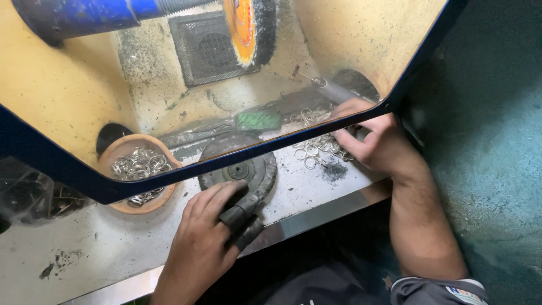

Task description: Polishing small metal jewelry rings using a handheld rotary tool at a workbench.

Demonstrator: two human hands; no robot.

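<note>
Nearest, at about 6 o'clock, the left hand point(206, 240) lies flat on the table point(101, 248). Its grip is loose and holds nothing. Dark wraps cover two fingers point(240, 217), maybe to keep them safe from rubbing. Just past its fingertips, at 12 o'clock from it, lies a dark round disc point(248, 169), touching them or very close.

At 3 o'clock the right hand point(378, 144) curls over a heap of small silver rings point(316, 148). The fingers seem to pinch at the rings, but I cannot tell if one is caught. The heap sits right by this hand, likely so it is easy to reach.

At 9 o'clock a clay bowl point(141, 169) holds more rings, well apart from both hands.

Farther off, behind the clear blue-edged shield point(226, 161), a green-handled tool point(257, 120) lies flat. At 12 o'clock, farthest, hangs the orange-centred brush wheel point(251, 28).
</note>
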